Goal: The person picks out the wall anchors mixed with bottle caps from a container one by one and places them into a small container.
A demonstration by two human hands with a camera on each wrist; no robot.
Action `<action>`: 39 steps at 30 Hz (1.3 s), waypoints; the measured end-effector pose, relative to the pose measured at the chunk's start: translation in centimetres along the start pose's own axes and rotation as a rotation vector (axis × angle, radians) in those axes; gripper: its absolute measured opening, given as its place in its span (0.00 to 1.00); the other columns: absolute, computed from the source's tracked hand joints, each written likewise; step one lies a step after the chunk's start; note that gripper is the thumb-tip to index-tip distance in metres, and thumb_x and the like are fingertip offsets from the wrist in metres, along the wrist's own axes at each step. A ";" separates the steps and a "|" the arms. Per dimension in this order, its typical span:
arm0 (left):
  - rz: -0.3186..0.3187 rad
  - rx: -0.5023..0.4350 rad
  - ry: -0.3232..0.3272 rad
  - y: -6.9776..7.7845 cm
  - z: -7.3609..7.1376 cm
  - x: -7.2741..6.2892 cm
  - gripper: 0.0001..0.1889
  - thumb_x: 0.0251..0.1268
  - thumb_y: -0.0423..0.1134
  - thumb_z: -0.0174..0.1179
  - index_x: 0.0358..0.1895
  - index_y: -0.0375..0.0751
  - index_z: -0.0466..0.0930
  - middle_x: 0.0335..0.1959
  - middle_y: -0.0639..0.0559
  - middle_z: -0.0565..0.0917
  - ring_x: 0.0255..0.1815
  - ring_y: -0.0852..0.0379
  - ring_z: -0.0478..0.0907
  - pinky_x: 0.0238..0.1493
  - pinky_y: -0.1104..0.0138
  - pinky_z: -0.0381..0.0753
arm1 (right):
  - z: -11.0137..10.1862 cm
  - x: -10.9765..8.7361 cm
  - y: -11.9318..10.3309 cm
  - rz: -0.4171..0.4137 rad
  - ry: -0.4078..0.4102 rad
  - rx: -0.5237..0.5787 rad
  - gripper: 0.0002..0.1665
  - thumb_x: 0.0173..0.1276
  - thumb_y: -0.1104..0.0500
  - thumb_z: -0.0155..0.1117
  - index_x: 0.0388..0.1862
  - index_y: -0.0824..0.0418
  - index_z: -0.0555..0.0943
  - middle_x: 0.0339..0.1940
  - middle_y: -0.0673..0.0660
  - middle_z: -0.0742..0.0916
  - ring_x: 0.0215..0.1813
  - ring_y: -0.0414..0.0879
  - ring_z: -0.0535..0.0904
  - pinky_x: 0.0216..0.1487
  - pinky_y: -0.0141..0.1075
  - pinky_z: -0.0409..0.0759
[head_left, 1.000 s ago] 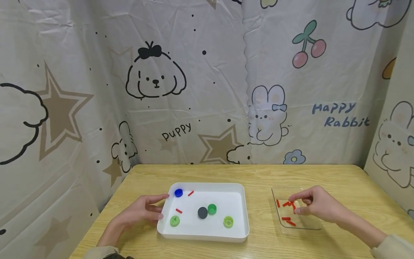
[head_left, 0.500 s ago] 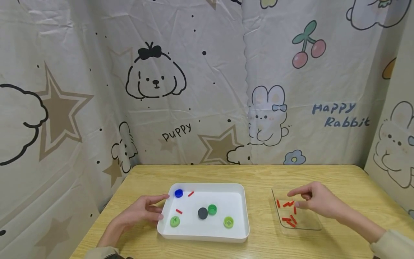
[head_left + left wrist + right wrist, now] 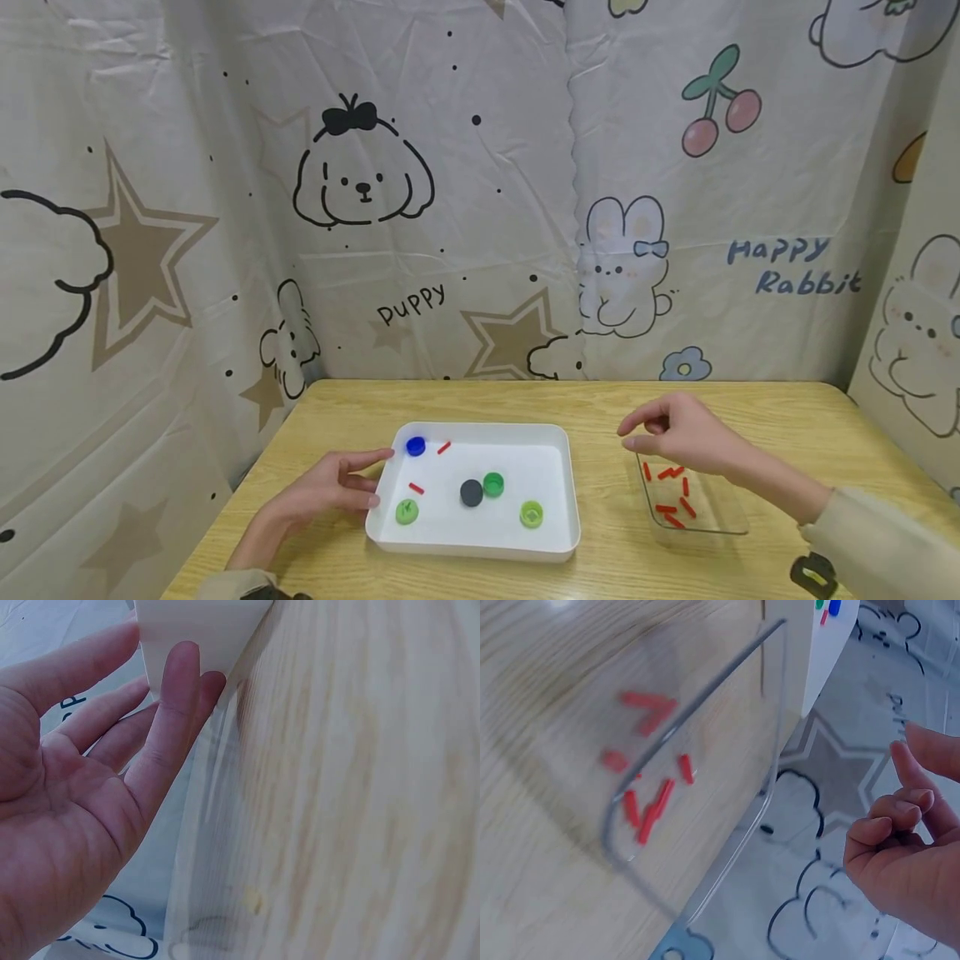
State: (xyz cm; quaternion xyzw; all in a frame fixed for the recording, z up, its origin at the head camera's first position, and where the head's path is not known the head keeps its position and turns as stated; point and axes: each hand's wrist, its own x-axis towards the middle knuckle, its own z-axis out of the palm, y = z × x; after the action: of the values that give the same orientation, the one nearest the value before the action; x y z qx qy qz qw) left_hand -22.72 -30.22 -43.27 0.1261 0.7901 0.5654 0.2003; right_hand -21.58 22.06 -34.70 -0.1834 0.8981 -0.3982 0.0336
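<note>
My left hand [image 3: 326,487] rests against the left side of a white tray [image 3: 517,442], with fingers and thumb spread along its wall. In the left wrist view the fingertips [image 3: 182,660] lie on the tray's outer wall. My right hand [image 3: 682,433] hovers over the far left corner of a clear container [image 3: 731,521] and holds nothing visible. Its thumb and index tips come close together and the other fingers are loosely curled, as the right wrist view shows beside the container. Several short red sticks [image 3: 686,507] lie inside the container.
In the tray lie a blue cap [image 3: 416,446], a dark grey disc [image 3: 471,493], a green cap [image 3: 492,484], two light green caps [image 3: 532,514] and two red sticks [image 3: 416,488]. A wooden table [image 3: 600,575] bears everything; a printed curtain [image 3: 517,167] hangs behind.
My right hand first held a red stick over the container, then let go, leaving red sticks spread there. It has since risen and moved left, away from them. The left hand stays in place.
</note>
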 end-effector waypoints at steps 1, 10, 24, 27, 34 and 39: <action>0.002 -0.001 -0.002 0.0 0.0 0.0 0.41 0.64 0.32 0.74 0.79 0.31 0.66 0.74 0.29 0.71 0.63 0.39 0.82 0.54 0.54 0.87 | 0.4 0.4 -0.4 -0.017 -0.009 0.000 0.07 0.66 0.60 0.77 0.42 0.60 0.92 0.17 0.47 0.69 0.22 0.41 0.62 0.25 0.32 0.62; 0.012 -0.014 -0.012 0.0 0.0 0.0 0.41 0.64 0.32 0.74 0.79 0.31 0.66 0.75 0.29 0.70 0.64 0.38 0.81 0.55 0.54 0.87 | 4.5 3.9 -3.4 -0.144 -0.108 -0.040 0.04 0.64 0.62 0.78 0.37 0.57 0.91 0.17 0.46 0.69 0.23 0.40 0.63 0.26 0.31 0.62; 0.017 -0.004 -0.008 -0.1 -0.1 0.0 0.41 0.64 0.32 0.74 0.79 0.31 0.66 0.77 0.28 0.67 0.65 0.39 0.81 0.56 0.55 0.86 | 10.6 9.5 -6.1 -0.240 -0.211 -0.153 0.05 0.61 0.64 0.79 0.36 0.57 0.92 0.16 0.45 0.69 0.23 0.39 0.64 0.28 0.31 0.61; 0.011 -0.003 -0.004 -0.1 -0.1 0.0 0.41 0.64 0.32 0.74 0.79 0.31 0.66 0.77 0.28 0.67 0.64 0.39 0.81 0.55 0.55 0.86 | 11.8 10.6 -6.3 -0.274 -0.236 -0.162 0.06 0.61 0.66 0.79 0.38 0.61 0.92 0.17 0.45 0.73 0.24 0.39 0.66 0.28 0.31 0.64; 0.008 -0.004 -0.002 -0.1 -0.2 0.1 0.41 0.64 0.33 0.74 0.79 0.32 0.66 0.76 0.29 0.68 0.65 0.38 0.81 0.56 0.54 0.86 | 14.0 12.7 -6.8 -0.297 -0.292 -0.182 0.09 0.62 0.69 0.78 0.42 0.65 0.92 0.25 0.50 0.83 0.27 0.41 0.70 0.29 0.31 0.69; -0.002 -0.007 0.000 0.1 -0.1 0.1 0.41 0.64 0.32 0.74 0.79 0.32 0.66 0.76 0.28 0.68 0.65 0.37 0.80 0.57 0.54 0.86 | 15.0 13.9 -7.6 -0.266 -0.337 -0.202 0.14 0.63 0.68 0.79 0.48 0.66 0.92 0.33 0.56 0.89 0.30 0.43 0.74 0.32 0.32 0.74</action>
State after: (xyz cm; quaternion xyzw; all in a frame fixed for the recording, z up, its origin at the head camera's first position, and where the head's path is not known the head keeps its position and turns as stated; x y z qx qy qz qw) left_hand -22.90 -30.28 -43.20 0.1244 0.7884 0.5678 0.2014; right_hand -29.10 1.86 -38.22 -0.3665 0.8830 -0.2710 0.1117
